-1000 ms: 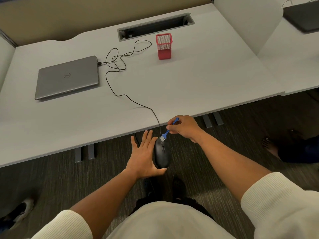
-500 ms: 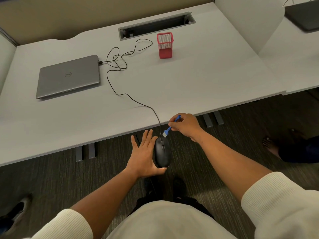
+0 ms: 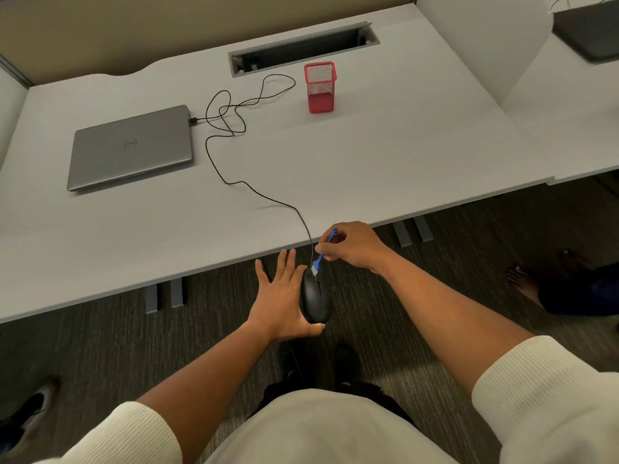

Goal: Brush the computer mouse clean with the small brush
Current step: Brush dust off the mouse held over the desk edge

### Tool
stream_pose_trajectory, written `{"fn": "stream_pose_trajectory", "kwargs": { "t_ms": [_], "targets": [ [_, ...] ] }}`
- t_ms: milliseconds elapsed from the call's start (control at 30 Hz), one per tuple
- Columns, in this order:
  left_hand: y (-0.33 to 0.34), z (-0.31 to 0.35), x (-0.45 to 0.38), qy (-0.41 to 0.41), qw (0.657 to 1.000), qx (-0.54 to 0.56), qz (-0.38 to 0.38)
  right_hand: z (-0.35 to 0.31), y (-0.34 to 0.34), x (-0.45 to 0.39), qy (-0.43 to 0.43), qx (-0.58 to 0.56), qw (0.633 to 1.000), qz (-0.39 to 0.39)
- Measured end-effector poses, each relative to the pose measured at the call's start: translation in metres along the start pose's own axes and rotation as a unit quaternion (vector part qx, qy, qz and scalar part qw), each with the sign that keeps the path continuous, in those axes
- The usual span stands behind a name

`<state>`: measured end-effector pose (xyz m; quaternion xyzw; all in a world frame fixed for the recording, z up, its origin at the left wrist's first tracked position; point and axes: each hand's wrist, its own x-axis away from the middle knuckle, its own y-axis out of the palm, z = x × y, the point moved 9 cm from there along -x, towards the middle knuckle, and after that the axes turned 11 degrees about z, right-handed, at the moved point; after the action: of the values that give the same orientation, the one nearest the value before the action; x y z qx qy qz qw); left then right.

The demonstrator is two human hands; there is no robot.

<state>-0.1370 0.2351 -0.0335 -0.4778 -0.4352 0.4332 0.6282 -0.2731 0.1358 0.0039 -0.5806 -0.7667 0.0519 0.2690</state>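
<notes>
A black wired computer mouse (image 3: 316, 298) is held in the air just in front of the desk edge. My left hand (image 3: 281, 296) cradles it from the left and below, fingers stretched flat and thumb under its rear end. My right hand (image 3: 351, 244) pinches a small blue brush (image 3: 323, 251) by its handle. The white bristles touch the front of the mouse near the scroll wheel. The black mouse cable (image 3: 234, 177) runs up over the desk to a closed grey laptop (image 3: 130, 147).
A white desk (image 3: 368, 155) carries the laptop at the left, a red mesh pen cup (image 3: 320, 87) and a cable slot (image 3: 303, 48) at the back. Another person's bare foot (image 3: 524, 279) is on the carpet at right. A second dark laptop (image 3: 589, 28) lies on the neighbouring desk.
The brush first lifted up and away from the mouse, then came back down so its bristles rest on the mouse's front again. My left hand and the mouse stayed put.
</notes>
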Motion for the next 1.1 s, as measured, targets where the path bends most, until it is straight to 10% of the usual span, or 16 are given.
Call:
{"fn": "stream_pose_trajectory", "kwargs": {
  "t_ms": [300, 533, 733, 967, 1100],
  "targets": [
    [0.0, 0.002, -0.005, 0.014, 0.999, -0.045, -0.016, -0.004, 0.018, 0.006, -0.022, 0.092, 0.99, -0.1],
    [-0.001, 0.005, -0.006, 0.013, 0.998, -0.054, -0.016, -0.009, 0.006, 0.0, -0.06, 0.09, 0.994, -0.004],
    [0.0, 0.007, -0.005, 0.017, 0.998, -0.054, -0.024, -0.005, 0.015, 0.004, -0.024, 0.086, 0.99, -0.109],
    [-0.01, 0.011, -0.011, 0.031, 0.995, -0.094, -0.013, -0.011, -0.003, 0.0, -0.056, 0.078, 0.995, 0.001],
    [-0.015, 0.012, -0.015, 0.034, 0.994, -0.105, -0.016, -0.013, -0.003, 0.002, -0.032, 0.065, 0.994, -0.083]
  ]
}}
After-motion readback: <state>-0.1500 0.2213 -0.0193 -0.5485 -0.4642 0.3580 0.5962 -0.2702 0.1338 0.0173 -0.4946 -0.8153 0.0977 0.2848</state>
